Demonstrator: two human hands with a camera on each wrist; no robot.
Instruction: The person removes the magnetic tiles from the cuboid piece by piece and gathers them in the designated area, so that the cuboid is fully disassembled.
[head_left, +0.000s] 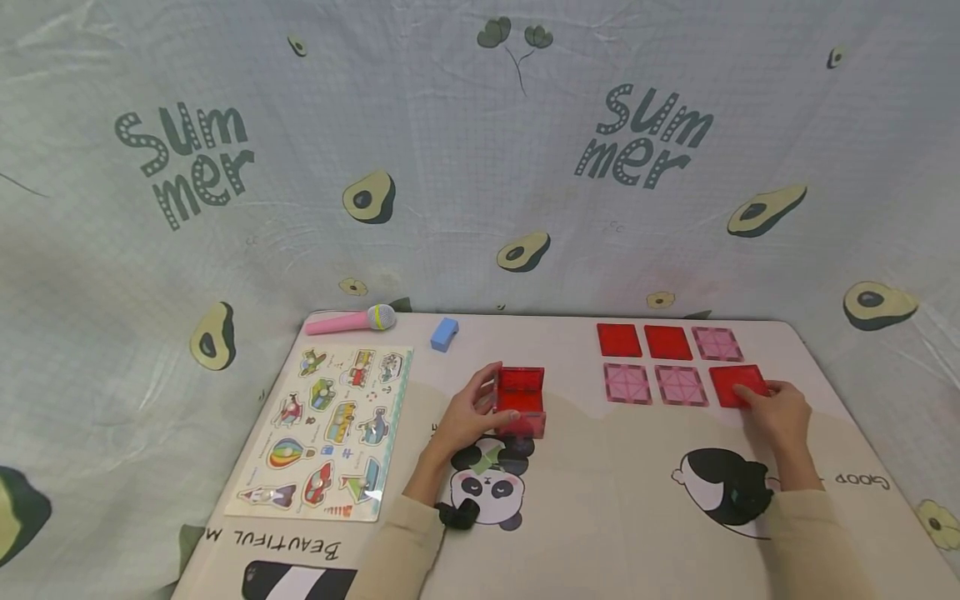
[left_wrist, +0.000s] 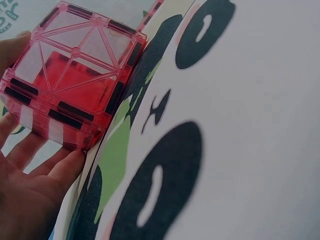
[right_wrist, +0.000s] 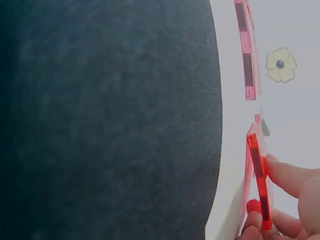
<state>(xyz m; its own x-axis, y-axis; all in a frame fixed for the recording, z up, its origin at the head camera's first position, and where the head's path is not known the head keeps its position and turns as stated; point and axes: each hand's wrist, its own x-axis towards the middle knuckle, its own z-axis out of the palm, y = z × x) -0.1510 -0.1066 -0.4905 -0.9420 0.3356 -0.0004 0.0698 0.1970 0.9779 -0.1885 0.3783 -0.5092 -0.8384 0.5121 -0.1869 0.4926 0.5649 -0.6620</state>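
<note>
Near the middle of the table, my left hand point(head_left: 467, 417) grips a small box of red and pink translucent magnetic tiles point(head_left: 522, 425), its thumb on one side and fingers on another. Up close in the left wrist view, the box's clear pink face point(left_wrist: 75, 51) has crossing ribs and dark magnets along the edges. Farther right, my right hand point(head_left: 783, 419) pinches a solid red magnetic tile point(head_left: 727, 382) between thumb and fingers. The right wrist view catches that red tile point(right_wrist: 260, 180) edge-on, tilted. Flat tiles lie beside it, among them a pink one point(head_left: 681, 386) to its left.
Two red tiles point(head_left: 618, 341) and a pink tile point(head_left: 717, 343) form the back row. Another pink tile point(head_left: 627, 384) lies in the front row. A picture puzzle board point(head_left: 300, 492), a pink toy microphone point(head_left: 337, 323) and a blue block point(head_left: 444, 334) are on the left.
</note>
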